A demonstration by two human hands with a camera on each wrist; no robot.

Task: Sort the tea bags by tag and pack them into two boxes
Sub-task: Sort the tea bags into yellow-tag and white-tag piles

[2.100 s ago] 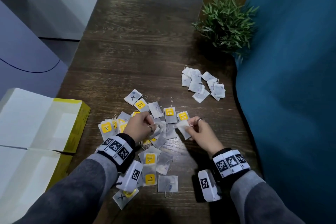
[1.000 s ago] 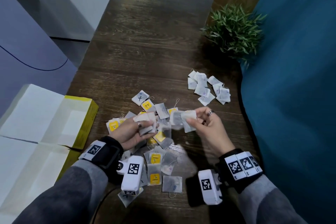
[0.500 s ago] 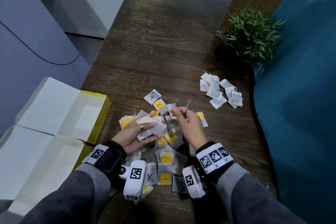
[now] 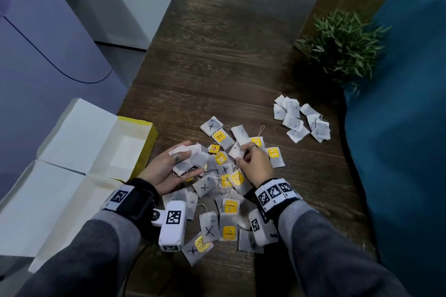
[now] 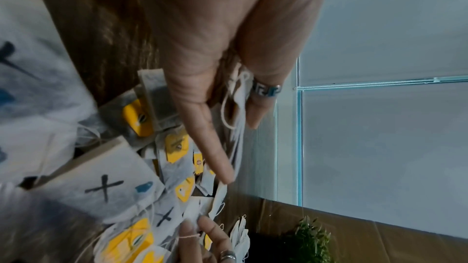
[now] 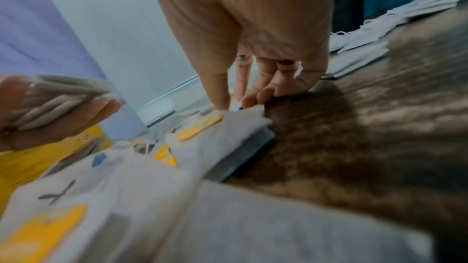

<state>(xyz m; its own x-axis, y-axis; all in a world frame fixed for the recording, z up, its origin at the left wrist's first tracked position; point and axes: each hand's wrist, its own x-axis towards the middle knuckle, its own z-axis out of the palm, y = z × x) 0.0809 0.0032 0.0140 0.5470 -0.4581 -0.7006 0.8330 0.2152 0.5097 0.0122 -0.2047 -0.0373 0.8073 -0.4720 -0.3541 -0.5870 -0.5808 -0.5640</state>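
A mixed pile of tea bags (image 4: 225,177) lies on the wooden table, some with yellow tags, some marked with a black X. My left hand (image 4: 191,160) is palm up at the pile's left edge; its thumb and fingers pinch a small stack of white tea bags (image 4: 201,159), also seen edge-on as the stack (image 5: 239,95) in the left wrist view. My right hand (image 4: 239,154) reaches down into the pile's far side, thumb and forefinger pinching the edge of a white tea bag (image 6: 234,107). A separate heap of white bags (image 4: 301,120) lies at the back right.
Two open white boxes with yellow sides sit at the left: the far box (image 4: 144,149) and the near box (image 4: 48,200). A green plant (image 4: 345,43) stands at the back right. A blue surface (image 4: 398,140) borders the table's right edge.
My right hand came down from holding a bag in the air and now pinches one in the pile. My left hand turned palm up with a stack of bags.
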